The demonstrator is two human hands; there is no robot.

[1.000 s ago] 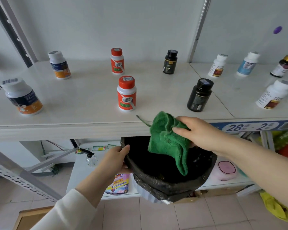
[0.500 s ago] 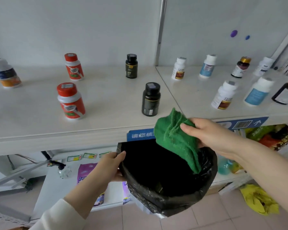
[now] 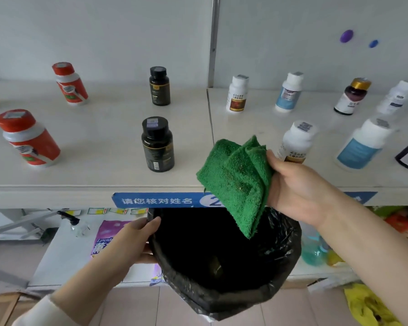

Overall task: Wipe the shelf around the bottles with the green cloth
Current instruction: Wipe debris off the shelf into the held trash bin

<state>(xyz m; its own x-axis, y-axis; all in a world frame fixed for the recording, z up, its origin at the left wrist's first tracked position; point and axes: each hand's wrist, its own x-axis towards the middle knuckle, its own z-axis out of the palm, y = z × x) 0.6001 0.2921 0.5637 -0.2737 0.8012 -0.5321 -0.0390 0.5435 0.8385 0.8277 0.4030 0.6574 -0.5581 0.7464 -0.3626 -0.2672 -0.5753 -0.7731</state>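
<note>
My right hand (image 3: pixel 299 187) grips the bunched green cloth (image 3: pixel 238 182), which hangs over the shelf's front edge and above a bin lined with a black bag (image 3: pixel 224 300). My left hand (image 3: pixel 132 241) holds the bin's left rim. On the white shelf (image 3: pixel 99 142) stand several bottles: a black one (image 3: pixel 157 144) near the front, another black one (image 3: pixel 160 85) behind it, two red-capped ones (image 3: pixel 27 137) (image 3: pixel 70 83) at the left, and white ones (image 3: pixel 295 142) (image 3: pixel 237 94) at the right.
A blue label strip (image 3: pixel 160 200) runs along the shelf's front edge. Below it, a lower shelf carries a purple packet (image 3: pixel 104 238), a small pump bottle (image 3: pixel 77 225) and a blue-green bottle (image 3: pixel 315 250). A yellow bag (image 3: pixel 368 307) lies on the tiled floor at the right.
The view has swung right along the shelf. My right hand has lifted the cloth slightly higher over the bin; my left hand keeps hold of the bin's rim.
</note>
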